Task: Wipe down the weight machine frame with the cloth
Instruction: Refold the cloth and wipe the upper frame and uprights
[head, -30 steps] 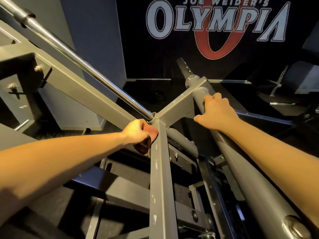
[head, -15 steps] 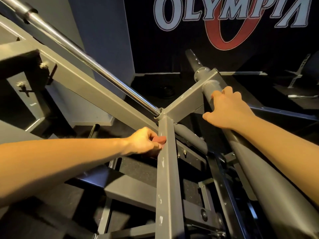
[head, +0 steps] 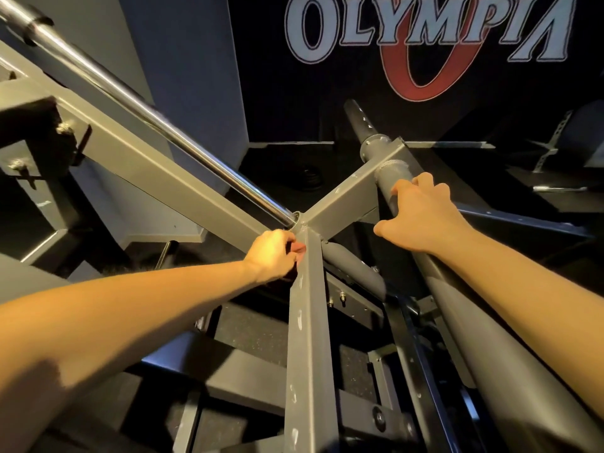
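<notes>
Grey weight machine frame (head: 307, 322) fills the view, its square beams meeting at a central joint, w/ an OLYMPIA banner (head: 425, 31) on the wall behind. A round tube (head: 474, 322) runs down the rt side and a chrome bar (head: 163, 125) enters from upper left. Right hand (head: 421, 217) has its fingers curled over the tube. Left hand (head: 273, 253) grips a red cloth (head: 299, 248), mostly hidden and prob. bunched, against the centre beam's left face just below the joint.
</notes>
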Tool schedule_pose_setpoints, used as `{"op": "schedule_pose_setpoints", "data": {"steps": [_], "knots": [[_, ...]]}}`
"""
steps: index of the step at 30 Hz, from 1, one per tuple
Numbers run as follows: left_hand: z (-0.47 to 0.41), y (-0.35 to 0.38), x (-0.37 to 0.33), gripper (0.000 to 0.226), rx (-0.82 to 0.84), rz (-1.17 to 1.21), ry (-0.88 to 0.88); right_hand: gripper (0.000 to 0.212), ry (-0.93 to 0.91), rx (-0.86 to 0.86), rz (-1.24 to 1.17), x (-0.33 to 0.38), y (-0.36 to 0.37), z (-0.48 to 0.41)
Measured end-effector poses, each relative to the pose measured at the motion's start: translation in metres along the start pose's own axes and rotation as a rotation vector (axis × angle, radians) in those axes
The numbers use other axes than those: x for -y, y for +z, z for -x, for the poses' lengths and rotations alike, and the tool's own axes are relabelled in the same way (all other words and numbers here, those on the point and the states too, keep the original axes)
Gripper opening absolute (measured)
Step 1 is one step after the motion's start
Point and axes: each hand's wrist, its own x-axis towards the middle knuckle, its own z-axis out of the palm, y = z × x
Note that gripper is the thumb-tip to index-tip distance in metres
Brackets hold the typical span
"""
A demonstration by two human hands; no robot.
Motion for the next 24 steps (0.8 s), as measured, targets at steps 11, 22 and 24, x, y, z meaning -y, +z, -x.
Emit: {"op": "schedule_pose_setpoints", "data": {"steps": [11,22,24], "knots": [[-0.001,-0.004,0.002,0.012,0.029,-0.004,0.046,0.044,0.078,0.011,-0.112,0.002,-0.007,0.002],[0.05,0.004,0.004,0.014,0.167,0.117,0.051,0.053,0.071,0.007,-0.107,0.004,-0.007,0.004],[0.038,0.006,0.001,0.009,0.098,0.122,0.039,0.057,0.065,-0.004,-0.093,0.004,-0.005,0.002]]}}
